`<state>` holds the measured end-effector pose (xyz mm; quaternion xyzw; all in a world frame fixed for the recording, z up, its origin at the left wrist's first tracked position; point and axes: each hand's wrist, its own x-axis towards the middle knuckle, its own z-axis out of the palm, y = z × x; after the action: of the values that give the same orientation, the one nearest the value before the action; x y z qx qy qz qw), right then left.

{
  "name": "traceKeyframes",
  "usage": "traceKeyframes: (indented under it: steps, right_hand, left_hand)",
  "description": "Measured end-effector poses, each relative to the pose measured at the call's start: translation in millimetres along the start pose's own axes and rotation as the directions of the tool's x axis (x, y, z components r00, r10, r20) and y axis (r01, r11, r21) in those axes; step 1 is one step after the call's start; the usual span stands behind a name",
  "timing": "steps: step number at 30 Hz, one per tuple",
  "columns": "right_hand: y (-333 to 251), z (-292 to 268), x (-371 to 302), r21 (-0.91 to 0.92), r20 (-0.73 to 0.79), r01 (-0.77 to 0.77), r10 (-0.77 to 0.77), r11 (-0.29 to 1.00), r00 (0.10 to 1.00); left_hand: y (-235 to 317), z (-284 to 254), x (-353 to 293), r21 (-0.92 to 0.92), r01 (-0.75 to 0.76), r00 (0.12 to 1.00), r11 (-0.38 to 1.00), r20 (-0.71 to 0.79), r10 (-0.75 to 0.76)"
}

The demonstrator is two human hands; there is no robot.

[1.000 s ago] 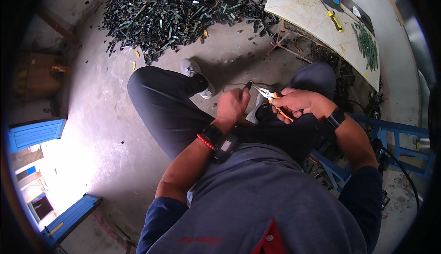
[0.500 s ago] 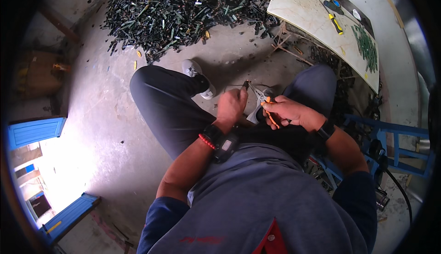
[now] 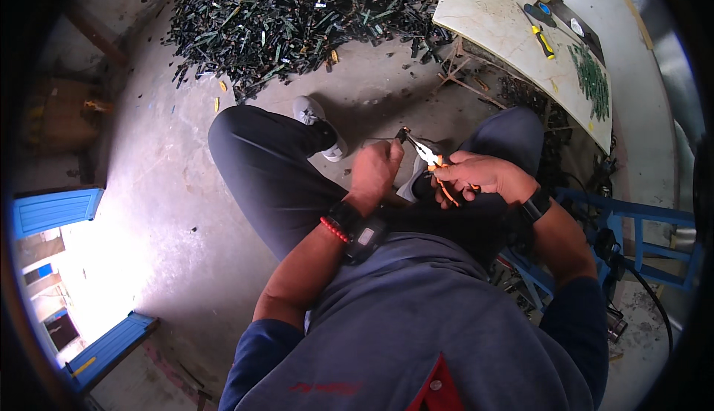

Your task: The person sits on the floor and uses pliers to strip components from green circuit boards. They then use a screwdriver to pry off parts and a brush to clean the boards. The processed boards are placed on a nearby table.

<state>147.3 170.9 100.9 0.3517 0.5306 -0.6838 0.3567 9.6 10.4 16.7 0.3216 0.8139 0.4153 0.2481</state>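
Note:
My left hand (image 3: pixel 377 167) is closed, gripping a small dark strip-like piece (image 3: pixel 402 135) that sticks up past the thumb. In my right hand (image 3: pixel 482 173) is a pair of pliers (image 3: pixel 428 155) with bright metal jaws and orange handles, the fingers wrapped round them. The tips of the jaws reach the upper end of the dark piece; whether they bite on it I cannot tell. Both hands are held close together over my lap, between my knees.
A large heap of dark strips (image 3: pixel 297 24) covers the floor ahead. On the pale tabletop (image 3: pixel 491 9) at the right lie a yellow-black screwdriver (image 3: pixel 544 42) and several green strips (image 3: pixel 591 80). A blue frame (image 3: pixel 632 210) stands at my right, blue doors (image 3: pixel 59 210) at the left.
The pliers have turned slightly, so their jaws show brighter and broader, and the handles look further apart. My right hand has shifted a little to the right; the left has barely moved.

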Motion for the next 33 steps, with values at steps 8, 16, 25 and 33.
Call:
traceKeyframes:
  steps: [8,16,25,33]
  right_hand:
    - [-1,-7,-3,-0.049,0.016,0.008,-0.007,0.999,1.0]
    - [-8,-7,0,-0.097,-0.022,-0.057,0.055,0.994,0.998]
    - [-18,-13,0,-0.169,-0.038,-0.114,0.11,0.979,0.993]
    - [-16,-17,8,-0.238,-0.073,-0.144,0.13,0.961,0.989]
  left_hand:
    - [0,0,1,0.029,0.02,0.999,0.999,0.024,-0.021]
    - [-3,2,1,0.047,0.023,0.999,0.999,0.026,-0.024]
    - [-4,8,1,0.125,-0.026,1.0,0.992,0.001,0.026]
    - [-5,10,-1,0.156,-0.028,1.0,0.987,0.007,0.028]
